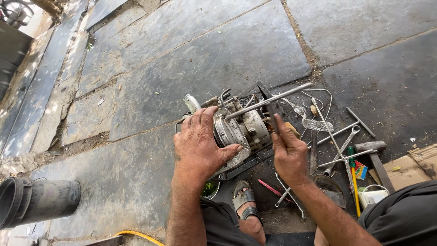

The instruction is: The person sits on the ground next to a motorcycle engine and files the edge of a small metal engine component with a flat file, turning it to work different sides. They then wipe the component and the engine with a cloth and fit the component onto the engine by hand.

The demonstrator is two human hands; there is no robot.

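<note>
Left hand point(198, 146) pressed on a small engine point(236, 130), right hand point(287, 152) gripping a T-handled wrench point(268, 102) (perhaps a socket driver), tools point(341, 146) nearby

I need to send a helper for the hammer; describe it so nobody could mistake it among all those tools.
Start at the engine under the person's hands, then look to the spread of tools on the oily stone slab beside it. The hammer lies at the far edge of that spread, by the cardboard sheet. Unlike the thin spanners nearby, it has a blocky metal head and a thick dark handle.

head view | worn on the person's head | faces steeply down onto stone floor point(136, 59) | close, arm's reach of both hands | only view, nothing shared
</note>
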